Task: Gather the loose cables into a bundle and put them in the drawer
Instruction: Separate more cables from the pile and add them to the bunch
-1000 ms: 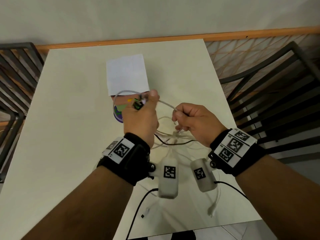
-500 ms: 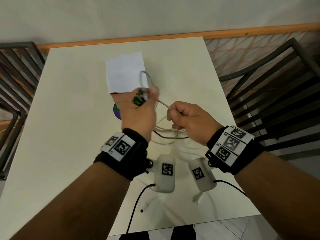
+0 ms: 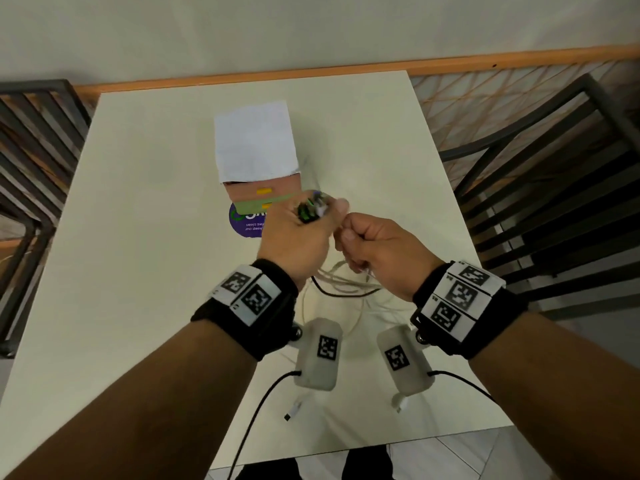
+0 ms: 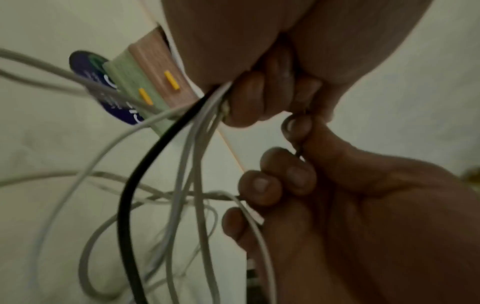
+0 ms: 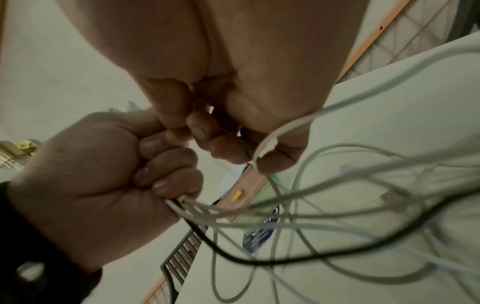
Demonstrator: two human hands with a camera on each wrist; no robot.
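Note:
Several white cables and one black cable (image 3: 341, 291) hang in loops from both hands above the table (image 3: 145, 271). My left hand (image 3: 303, 233) grips the gathered strands, and green and white plug ends (image 3: 310, 210) stick out above its fist. In the left wrist view its curled fingers (image 4: 257, 102) clamp the black cable (image 4: 140, 174) and the white ones. Close to its right, my right hand (image 3: 375, 244) is a fist pinching a white strand (image 5: 267, 146). The small drawer unit (image 3: 256, 143) stands just beyond, showing a pink drawer (image 3: 259, 192) and a green drawer (image 3: 251, 206) with yellow handles.
A purple round sticker (image 3: 242, 225) lies under the drawer unit. Two loose white plug ends (image 3: 294, 408) (image 3: 398, 403) trail near the table's front edge. Dark metal chairs stand at the left (image 3: 31, 150) and the right (image 3: 554, 188).
The white loop that stood above my left hand is gone from there. My right hand has moved up and closer to the left, and the trailing plug ends have slid across the table.

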